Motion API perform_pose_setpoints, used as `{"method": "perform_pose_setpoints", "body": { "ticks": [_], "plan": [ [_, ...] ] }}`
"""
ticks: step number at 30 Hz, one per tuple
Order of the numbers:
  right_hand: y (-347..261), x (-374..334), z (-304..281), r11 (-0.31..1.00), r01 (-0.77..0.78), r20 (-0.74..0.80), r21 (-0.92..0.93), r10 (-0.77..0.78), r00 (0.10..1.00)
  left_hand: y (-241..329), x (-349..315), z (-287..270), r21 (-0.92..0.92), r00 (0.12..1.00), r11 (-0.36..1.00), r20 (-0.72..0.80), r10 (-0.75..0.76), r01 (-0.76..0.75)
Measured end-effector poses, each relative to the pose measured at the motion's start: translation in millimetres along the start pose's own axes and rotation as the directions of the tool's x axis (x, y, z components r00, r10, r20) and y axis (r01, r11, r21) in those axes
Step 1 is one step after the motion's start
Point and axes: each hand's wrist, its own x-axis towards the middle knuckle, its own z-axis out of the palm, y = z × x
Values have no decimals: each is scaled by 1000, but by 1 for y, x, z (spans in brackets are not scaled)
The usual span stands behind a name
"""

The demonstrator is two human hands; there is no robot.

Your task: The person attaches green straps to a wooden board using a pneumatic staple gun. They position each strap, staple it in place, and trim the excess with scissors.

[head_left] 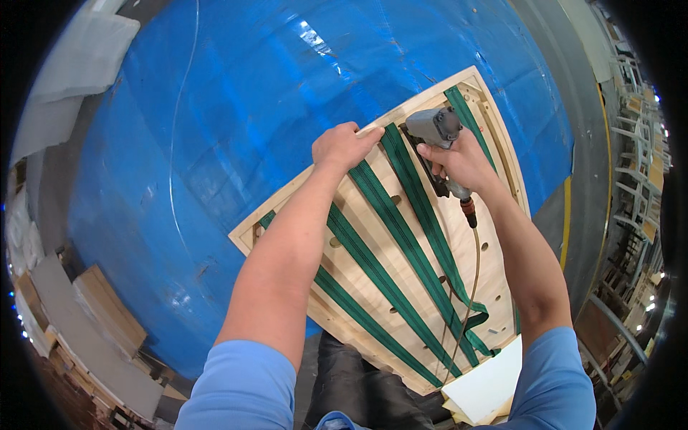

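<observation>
My right hand [462, 161] is closed round the handle of a grey pneumatic staple gun [432, 127]. The gun's nose is over the inner side of the far rail of a pale wooden frame [431, 93], beside a green webbing strap [418, 188]; whether it touches is hidden. My left hand [345, 147] grips that rail, thumb on top and fingers over the outer edge, near the strap's end. Several other green straps run across the frame. A loose strap end [476, 317] lies folded near the near side. A thin air hose [477, 261] hangs from the gun's red-brown coupling.
Blue sheeting [244, 93] spreads under and beyond the frame. White and yellowish sheets [491, 380] lie by its near right corner. Boards and cartons [107, 308] stand at left, white wrapped pieces [86, 54] at far left. Stacked wooden frames [641, 158] line the right.
</observation>
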Motion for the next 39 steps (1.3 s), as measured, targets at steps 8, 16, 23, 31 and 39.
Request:
{"method": "perform_pose_setpoints", "body": {
  "ticks": [8,16,23,31,39],
  "plan": [
    [-5,12,17,997,-79,14,-25,80,997,-3,1,0,-23,1000,999,-6,25,-25],
    [0,15,23,999,14,-23,-38,-15,1000,-2,1,-1,-25,1000,999,10,27,-27],
    [2,17,25,981,73,-39,-181,-81,996,-5,2,1,-38,999,999,-7,32,-32],
    [1,13,27,996,-55,0,-63,55,998,-9,0,3,-22,998,997,-4,67,-68],
    [5,14,36,997,-51,-1,-56,51,999,-13,-6,2,21,987,987,9,158,-158]
  ]
}}
